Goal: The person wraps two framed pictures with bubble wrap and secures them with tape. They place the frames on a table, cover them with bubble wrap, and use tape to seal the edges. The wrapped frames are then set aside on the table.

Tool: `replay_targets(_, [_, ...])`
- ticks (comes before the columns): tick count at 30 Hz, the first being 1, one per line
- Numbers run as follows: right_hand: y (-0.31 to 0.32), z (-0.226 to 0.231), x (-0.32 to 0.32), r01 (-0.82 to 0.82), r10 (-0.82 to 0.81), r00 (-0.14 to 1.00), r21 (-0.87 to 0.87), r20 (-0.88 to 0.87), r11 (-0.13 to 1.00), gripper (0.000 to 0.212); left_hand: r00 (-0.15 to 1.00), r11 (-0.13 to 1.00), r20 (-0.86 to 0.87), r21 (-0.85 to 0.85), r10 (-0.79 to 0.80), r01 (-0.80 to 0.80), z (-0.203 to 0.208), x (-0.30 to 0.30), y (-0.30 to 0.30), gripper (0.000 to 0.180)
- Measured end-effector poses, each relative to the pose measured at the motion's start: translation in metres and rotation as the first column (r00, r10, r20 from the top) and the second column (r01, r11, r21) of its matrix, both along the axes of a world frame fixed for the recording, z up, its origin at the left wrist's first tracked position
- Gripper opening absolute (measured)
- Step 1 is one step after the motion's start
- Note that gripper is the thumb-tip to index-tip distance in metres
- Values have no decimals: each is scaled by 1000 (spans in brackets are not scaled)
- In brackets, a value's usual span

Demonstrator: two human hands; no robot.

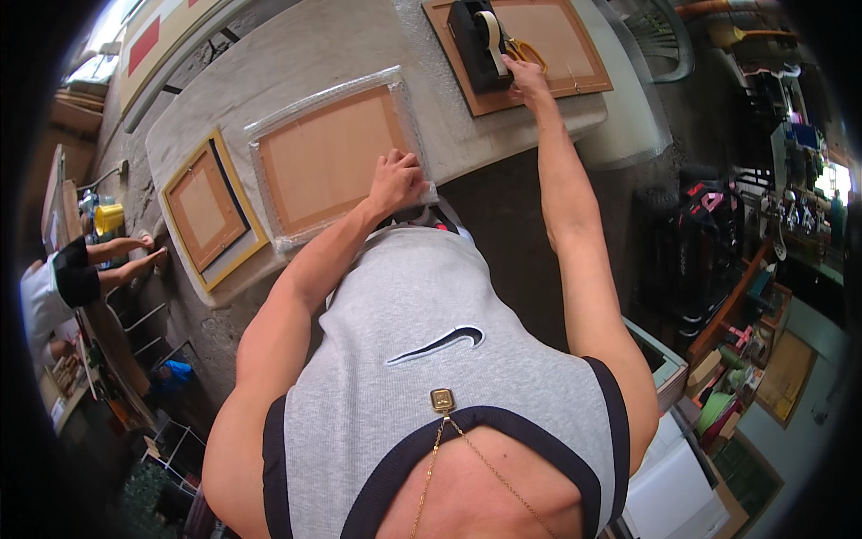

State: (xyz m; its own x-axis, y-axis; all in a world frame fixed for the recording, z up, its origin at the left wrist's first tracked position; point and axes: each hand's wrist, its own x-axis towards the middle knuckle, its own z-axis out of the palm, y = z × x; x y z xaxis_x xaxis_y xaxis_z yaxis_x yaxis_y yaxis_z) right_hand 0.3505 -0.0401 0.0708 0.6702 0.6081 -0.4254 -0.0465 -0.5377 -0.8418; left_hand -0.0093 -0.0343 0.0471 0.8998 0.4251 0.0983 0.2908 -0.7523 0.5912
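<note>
My left hand (398,182) rests with curled fingers on the near right edge of a picture frame (328,153), which lies face down with its brown backing up. Clear bubble wrap (323,90) borders that frame, and the fingers close on it at the edge. Farther right, my right hand (526,81) reaches to a black tape dispenser (470,45) with a roll of pale tape (489,34). Its fingers are bent in beside the tape and the yellow-handled scissors (528,56); what they pinch is hidden. Dispenser and scissors lie on another brown-backed frame (575,45).
A smaller gold-edged frame (215,211) lies at the left of the pale table (350,45). More bubble wrap (628,135) hangs over the table's right side. Beyond the left end another person (72,278) is at work. A chair (664,40) stands at the far right.
</note>
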Motion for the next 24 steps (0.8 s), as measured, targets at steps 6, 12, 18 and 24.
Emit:
replay_targets(6, [-13,10,3,62,74,880,267,-469,962,33,1000,1000,-7,-17,4,-5,0,-1,1,16])
replay_targets(12, [-49,-27,-10,-111,198,976,579,-88,808,22,1000,999,17,-47,0,1,0,1,2,17])
replay_targets(18, [-31,3,21,-533,470,691,-52,550,844,17,999,997,25,-74,-28,29,3,0,4,16])
replay_targets(24, [-100,-26,-82,-237,70,714,146,696,960,21,998,997,57,-73,-28,33,2,1,5,15])
